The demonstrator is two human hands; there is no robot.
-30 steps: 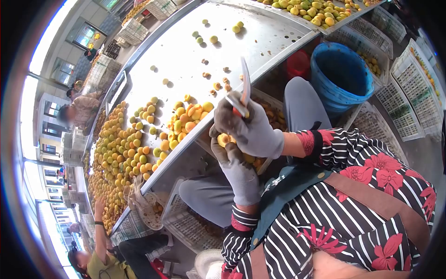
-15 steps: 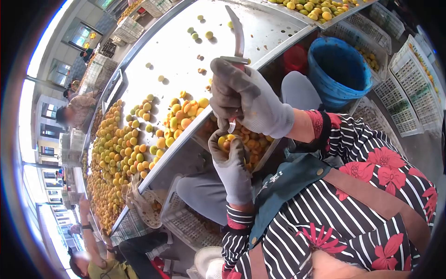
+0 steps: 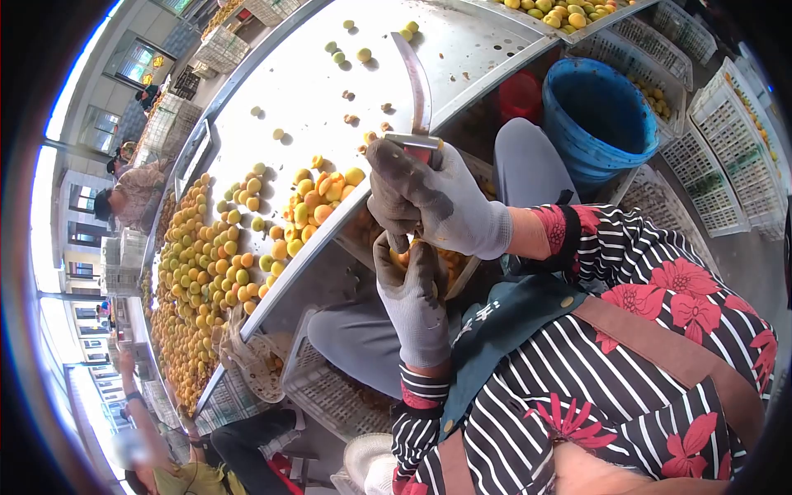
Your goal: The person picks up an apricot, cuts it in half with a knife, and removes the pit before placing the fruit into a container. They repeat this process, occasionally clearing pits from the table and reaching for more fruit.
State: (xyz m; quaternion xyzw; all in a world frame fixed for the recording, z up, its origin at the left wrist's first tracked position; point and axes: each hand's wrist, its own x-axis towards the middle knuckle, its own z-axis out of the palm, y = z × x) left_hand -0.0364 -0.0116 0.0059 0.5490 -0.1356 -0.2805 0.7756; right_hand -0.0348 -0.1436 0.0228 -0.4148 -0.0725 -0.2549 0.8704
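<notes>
My right hand, in a stained grey-white glove, is closed around the handle of a curved knife. Its long hooked blade points up over the metal table. Just below, my gloved left hand pinches an apricot, mostly covered by the fingers. The two hands meet at this fruit, and the right fingertips hide the contact. Cut-open apricots show partly behind the hands, in a container below the table edge.
Whole apricots are heaped along the metal table, with a smaller pile at its near edge. A blue bucket, a red bucket and plastic crates stand at right. Another person sits at lower left.
My right hand has come down against the left one, covering more of the apricot. The curved blade has shifted slightly down and leans further left. The other person's arm has moved.
</notes>
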